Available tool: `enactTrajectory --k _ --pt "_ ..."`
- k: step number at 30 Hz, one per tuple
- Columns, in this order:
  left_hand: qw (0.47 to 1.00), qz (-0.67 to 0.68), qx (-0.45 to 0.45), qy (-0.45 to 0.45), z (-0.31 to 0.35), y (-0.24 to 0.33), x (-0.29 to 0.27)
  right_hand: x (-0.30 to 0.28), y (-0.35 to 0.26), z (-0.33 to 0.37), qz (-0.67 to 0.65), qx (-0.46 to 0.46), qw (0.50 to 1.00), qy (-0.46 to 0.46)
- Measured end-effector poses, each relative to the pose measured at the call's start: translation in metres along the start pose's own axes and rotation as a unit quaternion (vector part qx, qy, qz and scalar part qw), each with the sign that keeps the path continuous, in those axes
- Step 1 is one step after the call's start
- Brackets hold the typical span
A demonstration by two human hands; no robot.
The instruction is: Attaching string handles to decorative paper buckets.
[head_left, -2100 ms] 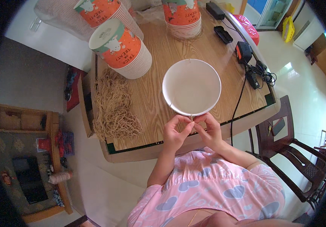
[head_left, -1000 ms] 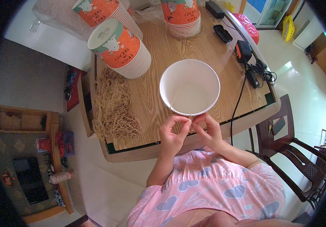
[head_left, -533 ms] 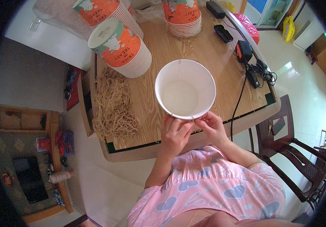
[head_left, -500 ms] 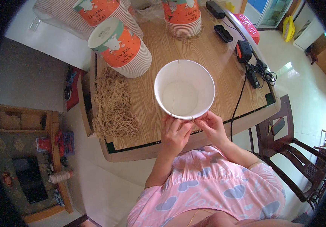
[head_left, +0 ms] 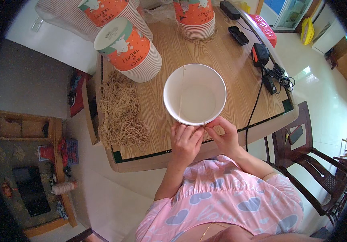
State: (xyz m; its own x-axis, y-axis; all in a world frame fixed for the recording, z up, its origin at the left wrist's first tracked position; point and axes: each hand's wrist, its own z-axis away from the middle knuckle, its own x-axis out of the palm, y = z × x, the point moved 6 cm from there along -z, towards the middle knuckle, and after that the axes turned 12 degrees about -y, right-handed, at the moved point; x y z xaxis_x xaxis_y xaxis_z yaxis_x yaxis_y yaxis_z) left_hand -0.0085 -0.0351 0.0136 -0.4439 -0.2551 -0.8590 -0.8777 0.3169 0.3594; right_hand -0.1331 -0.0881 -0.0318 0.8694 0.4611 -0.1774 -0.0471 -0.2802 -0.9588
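A white paper bucket (head_left: 201,99) stands at the table's near edge, its mouth facing up. A thin tan string (head_left: 181,90) runs across the mouth from the far rim to the near rim. My left hand (head_left: 187,141) is closed at the near rim, fingers bent against the bucket and the string's end. Just to its right, my right hand (head_left: 224,136) pinches the string with thumb and forefinger at the rim. The fingertips partly hide what lies between them. Left of the bucket lies a loose bundle of tan strings (head_left: 121,115).
Stacked orange-and-green paper buckets (head_left: 131,48) lean at the far left, another stack (head_left: 195,20) stands at the back. Black adapters (head_left: 260,54) and a coiled cable (head_left: 280,78) lie on the right of the wooden table (head_left: 153,105). A dark wooden chair (head_left: 302,149) stands right.
The bucket has shifted slightly left and turned a little. The string across its mouth now sits further left. Both hands stay at the near rim.
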Motion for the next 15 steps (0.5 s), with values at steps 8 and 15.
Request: enactTrajectory --k 8,15 --pt "0.96 0.232 -0.152 0.021 0.006 -0.014 0.007 -0.001 0.0 -0.001 -0.068 0.055 0.996 -0.021" --pt "0.955 0.247 -0.161 -0.019 -0.002 -0.011 0.007 0.0 0.004 -0.001 -0.087 0.034 0.995 -0.03"
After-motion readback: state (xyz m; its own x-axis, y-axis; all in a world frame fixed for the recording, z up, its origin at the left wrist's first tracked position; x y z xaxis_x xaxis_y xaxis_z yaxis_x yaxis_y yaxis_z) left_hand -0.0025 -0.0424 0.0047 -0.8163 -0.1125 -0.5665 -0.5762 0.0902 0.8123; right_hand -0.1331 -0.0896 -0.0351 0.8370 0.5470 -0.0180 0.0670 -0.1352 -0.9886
